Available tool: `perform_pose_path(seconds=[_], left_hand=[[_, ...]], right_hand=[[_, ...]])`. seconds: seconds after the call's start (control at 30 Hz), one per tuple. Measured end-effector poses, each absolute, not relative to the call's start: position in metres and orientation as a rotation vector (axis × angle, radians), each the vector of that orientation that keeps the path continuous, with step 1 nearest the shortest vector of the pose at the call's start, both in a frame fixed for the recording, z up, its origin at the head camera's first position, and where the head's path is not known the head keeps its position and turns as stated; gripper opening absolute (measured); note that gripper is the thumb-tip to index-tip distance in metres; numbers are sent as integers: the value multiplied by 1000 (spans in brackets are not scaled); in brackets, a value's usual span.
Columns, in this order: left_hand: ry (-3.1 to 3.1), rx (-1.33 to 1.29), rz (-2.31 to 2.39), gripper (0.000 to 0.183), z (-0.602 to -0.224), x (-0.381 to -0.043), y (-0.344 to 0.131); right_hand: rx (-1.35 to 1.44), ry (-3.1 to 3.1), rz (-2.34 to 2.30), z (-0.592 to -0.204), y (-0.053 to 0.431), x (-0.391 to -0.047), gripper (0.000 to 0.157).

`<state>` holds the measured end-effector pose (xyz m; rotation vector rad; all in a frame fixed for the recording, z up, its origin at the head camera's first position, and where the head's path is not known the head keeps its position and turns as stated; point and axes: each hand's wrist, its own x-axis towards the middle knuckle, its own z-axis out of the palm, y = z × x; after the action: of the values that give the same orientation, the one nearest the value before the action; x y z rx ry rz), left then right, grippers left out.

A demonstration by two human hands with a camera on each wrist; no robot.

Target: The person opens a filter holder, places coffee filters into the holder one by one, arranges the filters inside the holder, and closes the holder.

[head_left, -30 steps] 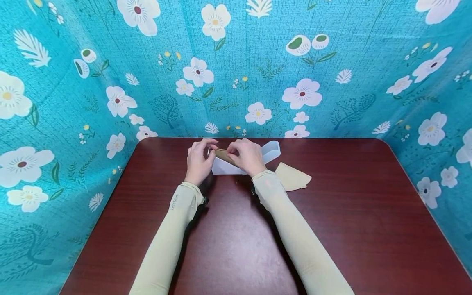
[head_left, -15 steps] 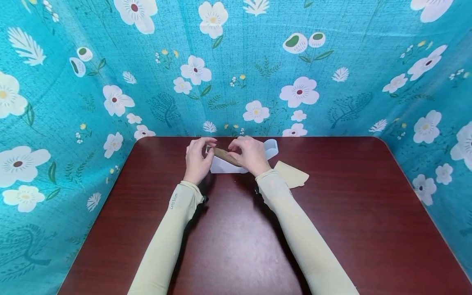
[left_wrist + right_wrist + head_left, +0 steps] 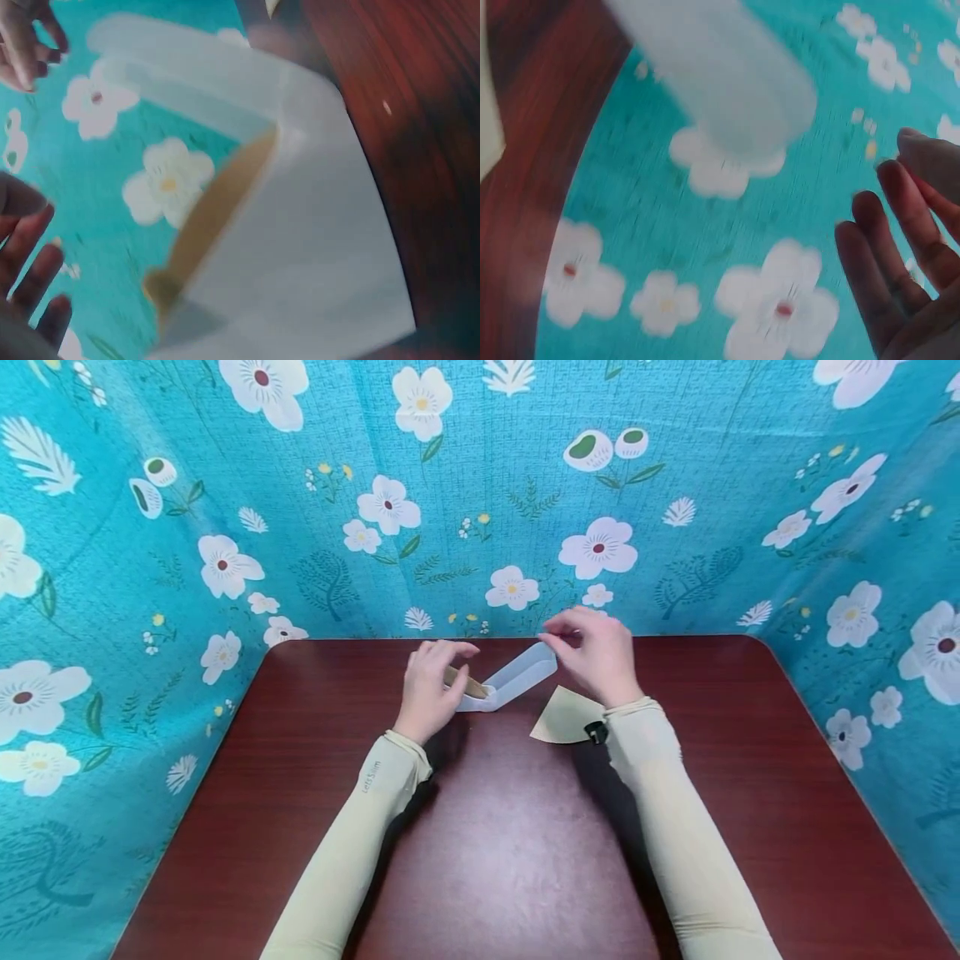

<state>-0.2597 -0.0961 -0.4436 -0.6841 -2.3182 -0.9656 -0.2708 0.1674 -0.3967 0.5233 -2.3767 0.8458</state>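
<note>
A white box (image 3: 307,247) stands near the table's back edge, its translucent lid (image 3: 527,673) swung out to the right. Brown paper coffee filters (image 3: 468,683) stick up from its slanted opening. My left hand (image 3: 432,687) is at the left end of the box and hides much of it in the head view; the left wrist view shows its fingers (image 3: 37,274) loosely bent and apart from the filters. Just beyond the lid's tip hovers my right hand (image 3: 596,652), fingers loosely bent with nothing between them.
On the dark red table (image 3: 495,860), a fan-shaped tan coffee filter (image 3: 562,718) lies under my right wrist. A teal flowered curtain (image 3: 465,485) hangs behind the table and along both sides.
My right hand has left the filters and moved right to the lid's tip. The filters sit lower in the box. My left hand has shifted slightly right along the box.
</note>
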Motion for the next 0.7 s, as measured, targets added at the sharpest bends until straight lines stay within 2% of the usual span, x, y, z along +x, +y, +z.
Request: perform_pose_path(seconds=[0.2, 0.4, 0.7], left_hand=[[-2378, -1001, -916, 24, -443, -244, -65], [-2564, -1242, -713, 22, -458, -234, -39], [-2959, -1373, -424, 42, -486, -228, -24]], right_hand=[[320, -2513, 879, -408, 210, -271, 19], [225, -2654, 910, -431, 231, -271, 23], [222, -2910, 895, -472, 243, -274, 27]])
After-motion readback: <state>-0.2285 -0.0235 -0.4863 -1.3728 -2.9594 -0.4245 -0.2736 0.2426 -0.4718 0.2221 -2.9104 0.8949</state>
